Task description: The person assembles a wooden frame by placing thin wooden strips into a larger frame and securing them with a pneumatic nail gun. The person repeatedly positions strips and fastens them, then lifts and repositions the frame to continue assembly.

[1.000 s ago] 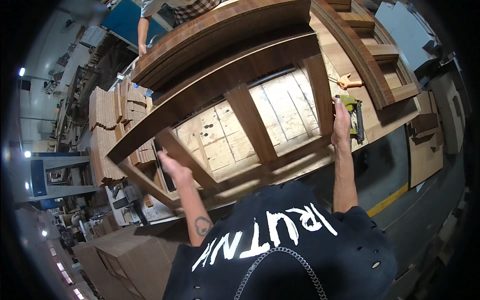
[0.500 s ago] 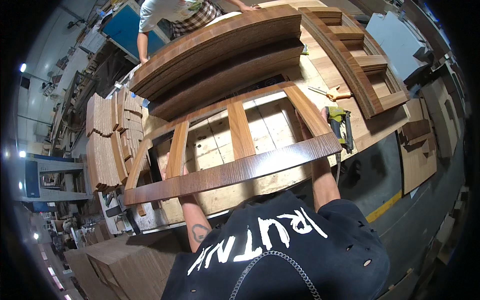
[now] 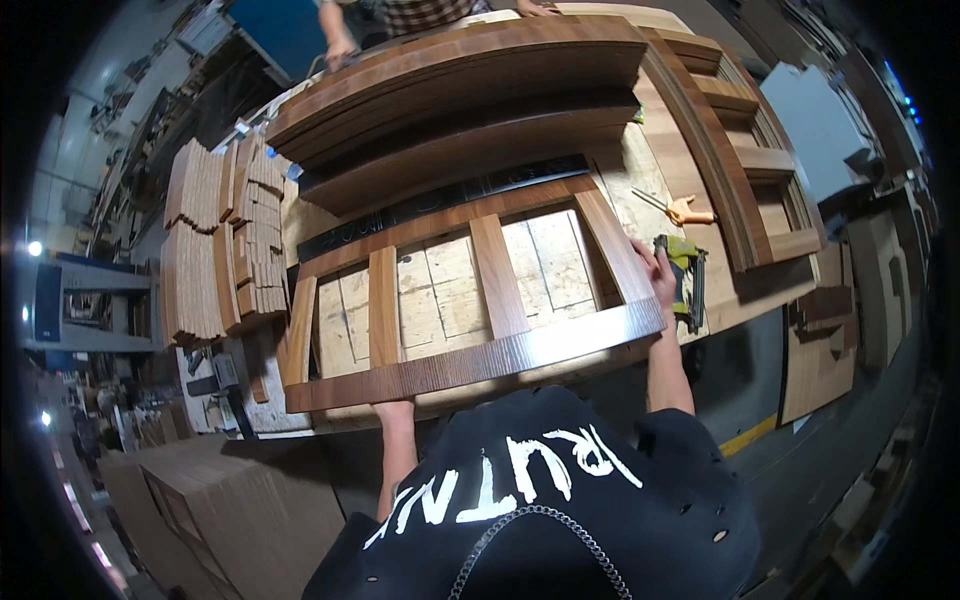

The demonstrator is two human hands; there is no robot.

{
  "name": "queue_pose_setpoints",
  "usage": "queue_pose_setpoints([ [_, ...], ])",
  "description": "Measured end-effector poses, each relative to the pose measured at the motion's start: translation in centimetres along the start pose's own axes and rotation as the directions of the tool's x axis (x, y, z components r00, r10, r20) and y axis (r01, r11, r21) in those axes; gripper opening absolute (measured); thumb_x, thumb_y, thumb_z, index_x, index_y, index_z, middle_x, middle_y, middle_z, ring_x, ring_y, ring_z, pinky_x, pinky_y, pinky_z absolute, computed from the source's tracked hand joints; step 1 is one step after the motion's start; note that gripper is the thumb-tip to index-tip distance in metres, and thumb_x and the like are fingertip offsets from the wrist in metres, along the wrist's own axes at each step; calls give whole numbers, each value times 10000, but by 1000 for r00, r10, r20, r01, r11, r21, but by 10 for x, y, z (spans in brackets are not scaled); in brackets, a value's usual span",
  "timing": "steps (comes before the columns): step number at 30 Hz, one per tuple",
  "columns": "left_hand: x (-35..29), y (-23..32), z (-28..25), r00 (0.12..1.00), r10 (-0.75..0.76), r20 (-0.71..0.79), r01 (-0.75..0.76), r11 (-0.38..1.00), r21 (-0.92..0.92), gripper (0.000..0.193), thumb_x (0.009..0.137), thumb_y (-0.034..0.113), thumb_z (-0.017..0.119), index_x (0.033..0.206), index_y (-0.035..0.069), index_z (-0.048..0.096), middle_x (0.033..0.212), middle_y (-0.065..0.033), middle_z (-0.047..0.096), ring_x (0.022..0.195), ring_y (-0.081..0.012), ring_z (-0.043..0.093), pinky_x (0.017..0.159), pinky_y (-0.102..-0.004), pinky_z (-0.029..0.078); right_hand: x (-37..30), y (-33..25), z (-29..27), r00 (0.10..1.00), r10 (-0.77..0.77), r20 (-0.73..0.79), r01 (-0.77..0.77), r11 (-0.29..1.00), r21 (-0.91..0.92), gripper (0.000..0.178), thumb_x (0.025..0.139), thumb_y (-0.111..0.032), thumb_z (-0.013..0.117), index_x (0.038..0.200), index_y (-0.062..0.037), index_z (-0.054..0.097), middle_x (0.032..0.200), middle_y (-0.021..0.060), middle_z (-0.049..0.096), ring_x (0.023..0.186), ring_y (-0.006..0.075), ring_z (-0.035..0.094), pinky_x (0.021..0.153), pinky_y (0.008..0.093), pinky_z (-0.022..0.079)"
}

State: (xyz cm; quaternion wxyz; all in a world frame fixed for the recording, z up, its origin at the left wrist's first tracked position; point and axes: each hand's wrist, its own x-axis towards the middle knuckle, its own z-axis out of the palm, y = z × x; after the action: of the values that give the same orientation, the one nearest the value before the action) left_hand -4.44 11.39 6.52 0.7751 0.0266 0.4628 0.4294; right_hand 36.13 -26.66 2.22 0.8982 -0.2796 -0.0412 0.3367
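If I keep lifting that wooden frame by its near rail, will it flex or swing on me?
The frame looks stiff: solid rails joined by crosspieces. It spans both hands, right hand on its side, so probably heavy and awkward. Its glossy near rail may be slippery.

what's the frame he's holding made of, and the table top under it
Frame: looks like wood, dark brown with a visible grain and a slight sheen along the near rail, so probably walnut-toned veneer or stained and finished; which one can't be told. Table top: pale, raw-looking board, scuffed and marked with lines, likely plywood or similar.
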Motion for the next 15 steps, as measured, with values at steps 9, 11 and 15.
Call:
queue_pose_setpoints([
  [9,-15,21,-71,961,-223,-165,276,711,647,773,1044,616,416,1377,-79,468,1337,-280,611,1182,-380,650,998,-508,545,-41,-3,12,937,-13,-349,-317,384,-867,431,992,-312,706,1257,26,670,1178,96,714,1072,173,657,929,314,527],
  [11,-20,29,-69,960,-237,-145,210,276,938,733,990,630,568,1109,-93,555,1033,-292,697,855,-348,760,705,-410,659,-36,13,8,953,-142,-268,-258,87,-962,533,944,-344,739,1287,52,636,1210,222,706,1146,281,674,992,366,518],
  [15,3,35,-77,978,-109,-178,208,426,881,664,971,485,686,1187,-121,523,1022,-284,676,855,-374,752,711,-442,669,-22,40,22,950,-267,-161,-239,-293,-926,702,858,-340,772,1389,54,536,1299,307,624,1228,438,589,1059,470,469],
])
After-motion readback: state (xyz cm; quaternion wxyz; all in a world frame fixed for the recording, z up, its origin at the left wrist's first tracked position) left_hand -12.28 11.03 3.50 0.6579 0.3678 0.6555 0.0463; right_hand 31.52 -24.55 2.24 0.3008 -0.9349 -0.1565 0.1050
